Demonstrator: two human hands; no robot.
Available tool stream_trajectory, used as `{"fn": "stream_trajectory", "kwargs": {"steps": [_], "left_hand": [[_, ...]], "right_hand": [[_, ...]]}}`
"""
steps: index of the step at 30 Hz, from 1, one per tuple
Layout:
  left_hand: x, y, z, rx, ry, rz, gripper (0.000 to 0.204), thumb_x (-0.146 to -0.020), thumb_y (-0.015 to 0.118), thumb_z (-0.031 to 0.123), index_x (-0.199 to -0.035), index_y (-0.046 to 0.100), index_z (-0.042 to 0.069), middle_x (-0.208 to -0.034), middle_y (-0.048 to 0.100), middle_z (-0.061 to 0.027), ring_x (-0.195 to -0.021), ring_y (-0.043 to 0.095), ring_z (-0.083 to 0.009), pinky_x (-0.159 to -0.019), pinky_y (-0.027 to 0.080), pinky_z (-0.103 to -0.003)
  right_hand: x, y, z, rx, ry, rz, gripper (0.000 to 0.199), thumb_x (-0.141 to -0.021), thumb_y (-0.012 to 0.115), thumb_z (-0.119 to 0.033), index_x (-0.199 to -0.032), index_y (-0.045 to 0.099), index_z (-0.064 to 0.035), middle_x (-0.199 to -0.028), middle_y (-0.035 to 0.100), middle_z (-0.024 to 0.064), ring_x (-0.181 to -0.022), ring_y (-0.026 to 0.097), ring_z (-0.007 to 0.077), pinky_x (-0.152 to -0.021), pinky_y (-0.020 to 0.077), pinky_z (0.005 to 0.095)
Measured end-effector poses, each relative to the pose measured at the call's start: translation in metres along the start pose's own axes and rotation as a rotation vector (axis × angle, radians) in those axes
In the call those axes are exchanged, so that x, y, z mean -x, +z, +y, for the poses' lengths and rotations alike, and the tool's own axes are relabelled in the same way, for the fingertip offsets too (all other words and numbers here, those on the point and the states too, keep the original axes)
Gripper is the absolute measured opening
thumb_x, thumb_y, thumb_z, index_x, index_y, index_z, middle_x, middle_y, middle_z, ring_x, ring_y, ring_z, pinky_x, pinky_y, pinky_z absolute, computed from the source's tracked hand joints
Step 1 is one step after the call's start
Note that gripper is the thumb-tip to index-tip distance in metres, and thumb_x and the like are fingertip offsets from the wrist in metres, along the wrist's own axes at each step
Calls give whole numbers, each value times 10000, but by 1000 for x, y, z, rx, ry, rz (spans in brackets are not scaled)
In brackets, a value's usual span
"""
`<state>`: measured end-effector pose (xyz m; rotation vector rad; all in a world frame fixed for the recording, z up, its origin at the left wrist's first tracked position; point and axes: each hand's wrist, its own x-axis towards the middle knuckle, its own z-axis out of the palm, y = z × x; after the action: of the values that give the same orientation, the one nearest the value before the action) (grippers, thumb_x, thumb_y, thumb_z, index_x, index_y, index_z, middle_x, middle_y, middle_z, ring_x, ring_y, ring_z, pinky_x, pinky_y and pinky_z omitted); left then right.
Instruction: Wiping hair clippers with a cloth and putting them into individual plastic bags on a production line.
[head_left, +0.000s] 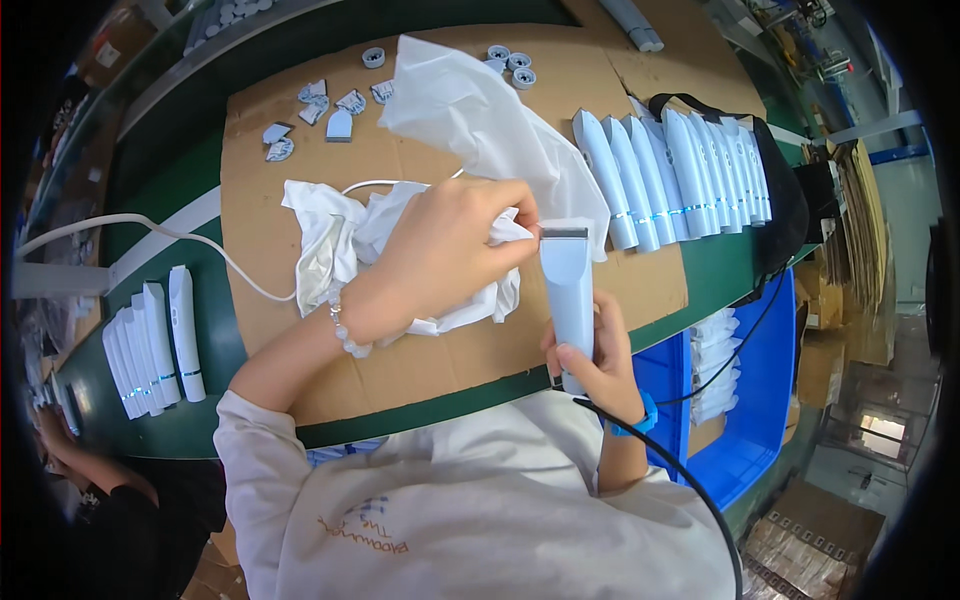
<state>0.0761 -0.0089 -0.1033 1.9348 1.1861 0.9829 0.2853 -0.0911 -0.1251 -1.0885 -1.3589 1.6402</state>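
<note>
At centre frame, the right hand (598, 362) grips a pale blue clipper body (570, 300) upright, fingers closed around its lower end, while the left hand (450, 250) pinches a white cloth (360, 235) against its blade end. A finished-looking row of bodies (680, 170) lies upper right; another row (155, 345) waits at left on the surface (260, 200).

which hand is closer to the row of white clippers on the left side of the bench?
Left. The left hand sits mid-table on the white cloth, nearer the left row of white clippers. The right hand holds a clipper farther right.
</note>
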Motion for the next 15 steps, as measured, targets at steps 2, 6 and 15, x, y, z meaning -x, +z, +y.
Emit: {"fn": "stream_trajectory", "kwargs": {"steps": [2, 6, 15], "left_hand": [[-1, -6, 4, 34, -15, -6, 168, -748, 623, 200, -765, 602, 34, -621, 583, -146, -542, 555, -279, -519, 425, -355], [-4, -8, 5, 67, -116, -110, 198, -813, 598, 201, -795, 589, 4, -624, 566, -101, -555, 546, -196, -553, 423, -303], [-3, 0, 3, 247, -98, -104, 231, -865, 549, 248, -816, 558, 22, -609, 552, -111, -517, 503, -205, -517, 390, -316]], "right_hand": [[-2, -4, 0, -10, 32, 35, 522, -812, 585, -109, -1240, 309, 5, -816, 552, 138, -574, 514, 120, -543, 427, 242], [0, -7, -1, 59, 57, 98, 532, -810, 591, -117, -1243, 311, 12, -806, 554, 142, -570, 524, 118, -510, 429, 230], [-1, -5, -3, -473, 175, -78, 628, -866, 477, -346, -1261, 276, 98, -661, 545, 190, -304, 454, 159, -300, 357, 228]]}}
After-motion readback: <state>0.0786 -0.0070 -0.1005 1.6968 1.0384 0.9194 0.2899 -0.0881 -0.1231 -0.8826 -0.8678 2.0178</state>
